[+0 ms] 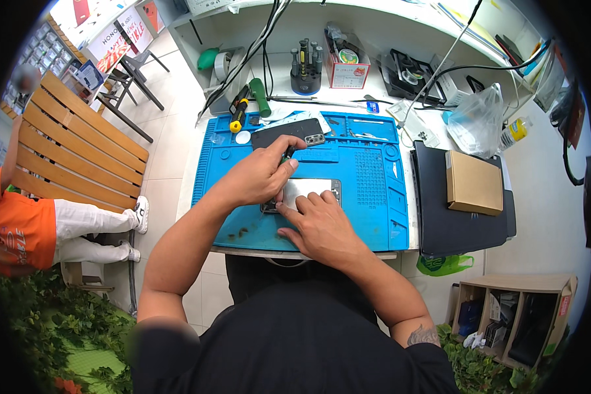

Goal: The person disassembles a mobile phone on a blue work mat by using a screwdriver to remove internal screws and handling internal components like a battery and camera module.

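Nearest is the right hand (325,230), its fingers bent and its thumb standing apart from them; it rests on the opened phone (316,185) without closing around it. The phone lies on the blue mat (368,223) with its silver inside facing up. Just beyond, the left hand (259,174) has thumb and fingers together on a small dark tool (287,155), which is mostly hidden. Farther lies a dark panel (271,133) with a camera block. At the right, a bottle (517,132) carries a yellow label. Behind the mat are a screwdriver stand (305,77) and a box (348,75) with red-and-white printing. At the left, a person in an orange shirt (23,226) shows pale lettering; farther, posters (132,27) bear large printed words.
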The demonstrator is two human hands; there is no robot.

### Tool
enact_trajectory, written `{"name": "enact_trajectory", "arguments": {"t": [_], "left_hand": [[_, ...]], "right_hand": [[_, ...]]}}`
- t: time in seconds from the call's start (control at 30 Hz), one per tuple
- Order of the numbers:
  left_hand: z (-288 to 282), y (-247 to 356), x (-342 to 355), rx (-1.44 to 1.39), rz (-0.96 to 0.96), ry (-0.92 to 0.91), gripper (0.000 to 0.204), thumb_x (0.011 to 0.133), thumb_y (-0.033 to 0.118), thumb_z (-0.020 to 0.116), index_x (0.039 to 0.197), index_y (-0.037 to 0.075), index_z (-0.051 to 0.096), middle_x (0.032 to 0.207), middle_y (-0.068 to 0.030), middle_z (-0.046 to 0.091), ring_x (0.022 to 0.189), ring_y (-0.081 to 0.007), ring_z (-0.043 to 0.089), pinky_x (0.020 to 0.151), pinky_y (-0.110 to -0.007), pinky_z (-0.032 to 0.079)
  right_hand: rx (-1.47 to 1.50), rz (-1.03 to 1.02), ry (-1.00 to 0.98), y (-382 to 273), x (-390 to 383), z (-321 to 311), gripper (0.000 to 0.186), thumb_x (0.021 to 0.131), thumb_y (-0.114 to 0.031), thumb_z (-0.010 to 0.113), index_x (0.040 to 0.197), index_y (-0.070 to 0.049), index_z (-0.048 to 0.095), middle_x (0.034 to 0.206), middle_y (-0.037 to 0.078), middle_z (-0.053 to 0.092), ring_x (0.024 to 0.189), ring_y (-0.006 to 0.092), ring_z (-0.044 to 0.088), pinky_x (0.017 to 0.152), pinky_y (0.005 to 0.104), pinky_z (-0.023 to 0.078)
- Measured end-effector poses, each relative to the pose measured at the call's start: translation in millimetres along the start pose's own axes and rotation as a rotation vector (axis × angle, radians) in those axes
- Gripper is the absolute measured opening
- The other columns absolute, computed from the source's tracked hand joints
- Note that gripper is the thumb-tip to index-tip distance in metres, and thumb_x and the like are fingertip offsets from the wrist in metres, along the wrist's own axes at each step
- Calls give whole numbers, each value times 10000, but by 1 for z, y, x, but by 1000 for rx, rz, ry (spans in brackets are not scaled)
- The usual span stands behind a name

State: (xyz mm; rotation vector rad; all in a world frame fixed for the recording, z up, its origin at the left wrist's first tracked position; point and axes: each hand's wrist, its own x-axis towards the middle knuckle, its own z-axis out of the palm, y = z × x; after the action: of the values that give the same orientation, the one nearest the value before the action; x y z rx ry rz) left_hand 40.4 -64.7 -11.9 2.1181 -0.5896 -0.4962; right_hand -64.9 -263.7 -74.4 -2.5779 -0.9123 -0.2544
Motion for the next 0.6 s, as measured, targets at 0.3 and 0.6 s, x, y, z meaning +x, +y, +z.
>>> {"name": "enact_trajectory", "arguments": {"t": [0.3,0.6], "left_hand": [[0,-17,9,-82,-63,61,389,1212,191,551,1572,48,526,749,-22,632,638,-133,641,658,-333,532],[-1,-5,-8,-177,-57,136,383,1207,165,561,1574,58,537,728,-17,627,625,-128,641,644,-331,531]], "right_hand": [[249,131,206,13,15,22,188,961,-166,856,1108,-58,811,989,131,734,962,358,687,896,515,494],[352,300,206,16,41,29,117,933,-176,872,918,-62,854,875,93,748,915,328,698,866,508,462]]}}
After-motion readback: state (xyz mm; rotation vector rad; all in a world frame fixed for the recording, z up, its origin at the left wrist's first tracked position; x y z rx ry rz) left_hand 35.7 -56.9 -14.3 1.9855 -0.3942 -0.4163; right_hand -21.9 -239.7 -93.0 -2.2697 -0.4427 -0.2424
